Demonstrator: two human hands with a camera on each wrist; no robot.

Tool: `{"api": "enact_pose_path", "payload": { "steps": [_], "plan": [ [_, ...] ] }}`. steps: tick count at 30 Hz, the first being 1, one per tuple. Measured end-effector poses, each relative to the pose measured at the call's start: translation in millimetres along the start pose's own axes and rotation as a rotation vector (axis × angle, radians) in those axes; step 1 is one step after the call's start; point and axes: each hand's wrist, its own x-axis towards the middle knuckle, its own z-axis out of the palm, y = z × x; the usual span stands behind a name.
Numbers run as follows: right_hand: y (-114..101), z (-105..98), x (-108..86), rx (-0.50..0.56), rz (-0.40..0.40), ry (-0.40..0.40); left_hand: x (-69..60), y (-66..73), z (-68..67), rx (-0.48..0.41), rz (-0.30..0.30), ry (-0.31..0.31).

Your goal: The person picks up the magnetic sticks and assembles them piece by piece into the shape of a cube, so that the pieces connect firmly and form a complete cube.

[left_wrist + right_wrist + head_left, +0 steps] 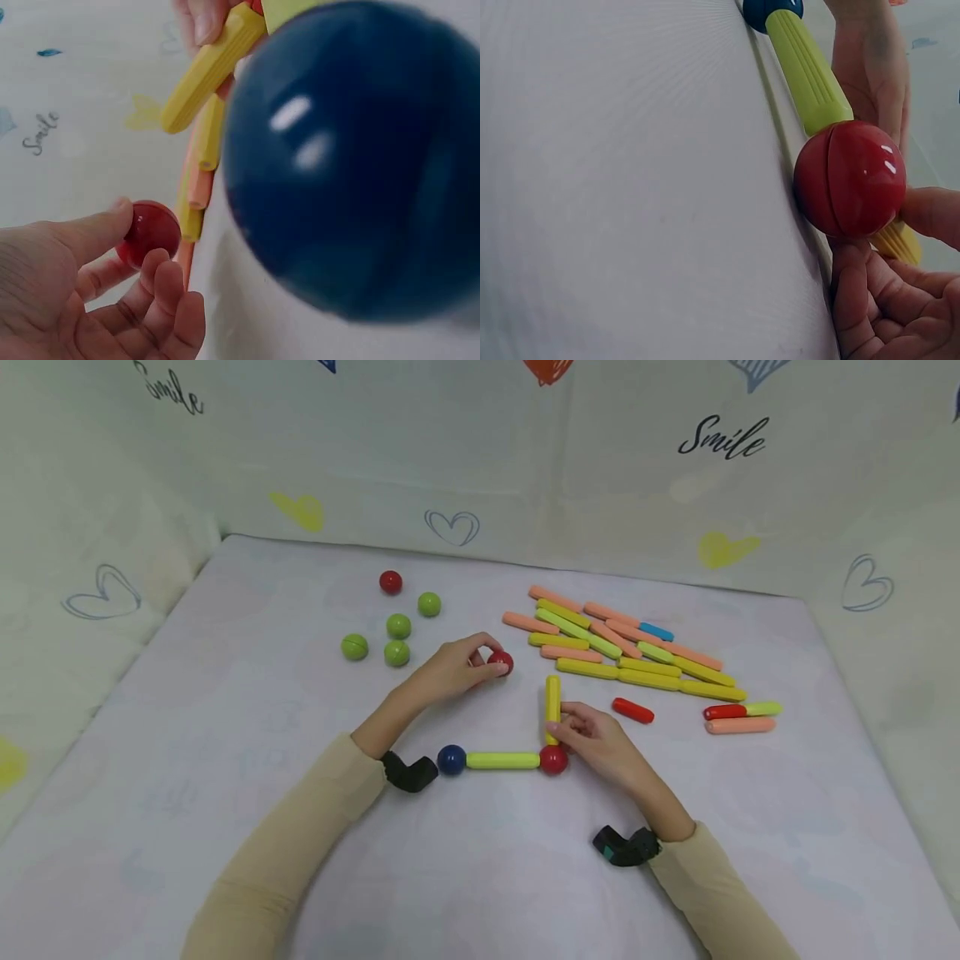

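Between thumb and fingers, my left hand (459,667) pinches a red ball (502,661), also seen in the left wrist view. My right hand (600,741) grips a yellow rod (552,693) near its lower end. That rod meets a second red ball (553,760), which joins a yellow-green rod (502,761) running left to a dark blue ball (452,760). Together these parts form an L on the table. In the right wrist view the corner red ball (851,180) hides part of the yellow rod. The blue ball (352,165) fills much of the left wrist view.
Several green balls (397,652) and one red ball (391,582) lie at the back left. A pile of orange, yellow, green and blue rods (615,643) spreads at the back right. A short red rod (633,710) lies near my right hand. Patterned cloth hangs behind the table.
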Motion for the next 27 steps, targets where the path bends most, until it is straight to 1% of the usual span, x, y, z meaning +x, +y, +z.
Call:
{"api": "enact_pose_path", "payload": {
  "steps": [5, 9, 13, 19, 22, 27],
  "plan": [
    [0, 0, 0.6, 0.000, 0.001, 0.003, 19.2, 10.4, 5.3, 0.010, 0.005, -0.049],
    [0, 1, 0.3, -0.002, -0.001, 0.005, 27.8, 19.1, 7.8, 0.029, -0.004, -0.081],
    [-1, 0, 0.2, -0.006, -0.004, 0.002, 31.6, 26.7, 9.5, 0.029, -0.002, -0.110],
    [-1, 0, 1.5, -0.020, -0.002, -0.005, 35.2, 32.4, 11.9, 0.038, -0.010, -0.149],
    [-1, 0, 0.9, -0.024, 0.000, -0.009, 36.4, 34.1, 13.3, 0.054, -0.013, -0.154],
    [0, -1, 0.5, -0.023, 0.006, -0.013, 38.2, 35.1, 15.6, 0.070, -0.001, -0.155]
  ]
}}
